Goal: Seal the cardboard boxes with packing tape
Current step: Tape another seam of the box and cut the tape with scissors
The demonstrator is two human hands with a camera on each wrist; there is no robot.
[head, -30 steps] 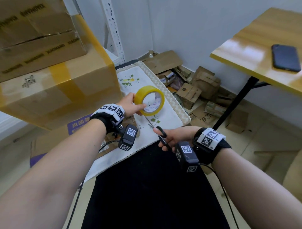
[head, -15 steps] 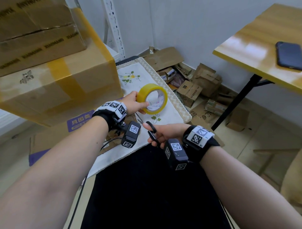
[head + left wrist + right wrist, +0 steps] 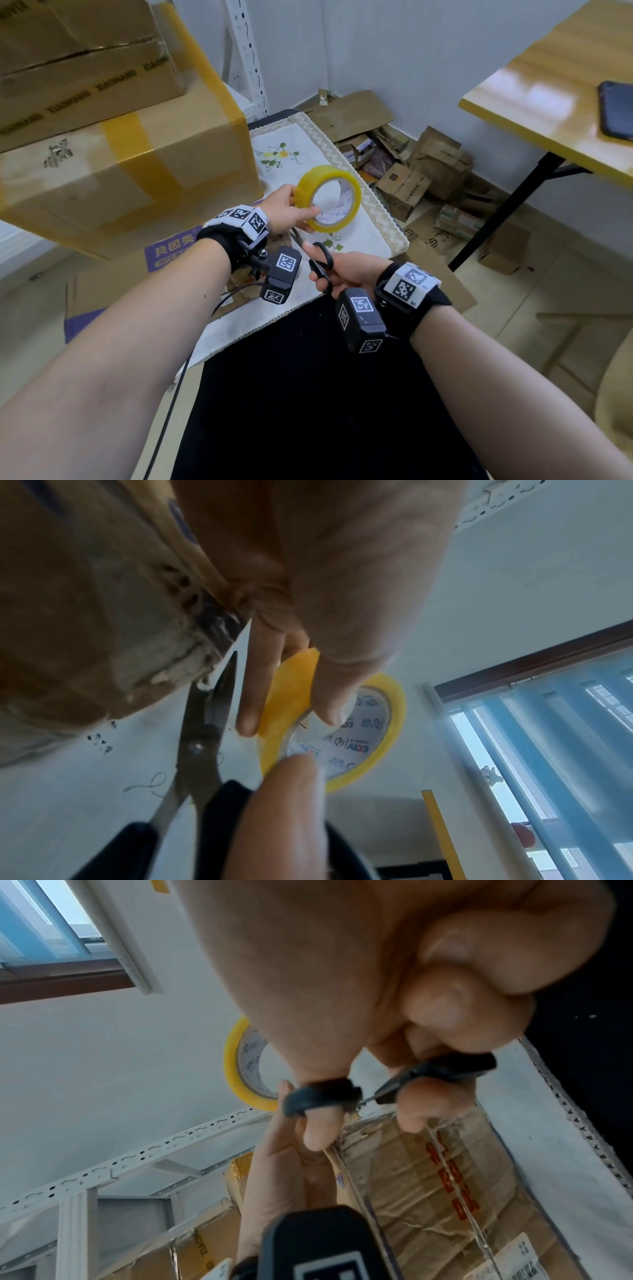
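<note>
My left hand [image 3: 287, 209] grips a yellow roll of packing tape [image 3: 329, 198] upright above a white embroidered cloth [image 3: 291, 164]; the left wrist view shows the fingers curled round the tape roll [image 3: 342, 723]. Just below it my right hand [image 3: 342, 274] holds black-handled scissors [image 3: 320, 265], thumb and fingers through the loops, blades [image 3: 205, 723] slightly parted and pointing toward the roll. A large cardboard box [image 3: 120, 178] with yellow tape bands stands at the left, a smaller box [image 3: 78, 61] stacked on it.
A flattened carton [image 3: 445, 1191] lies under the hands. Crumpled small boxes [image 3: 421, 174] pile on the floor against the wall. A wooden table [image 3: 548, 96] with a dark phone [image 3: 616, 109] stands at the right. A metal rack upright [image 3: 246, 58] rises behind the boxes.
The right hand with the scissors has moved left, toward the left wrist and tape roll. The left hand has raised the roll slightly. The head view has shifted a little.
</note>
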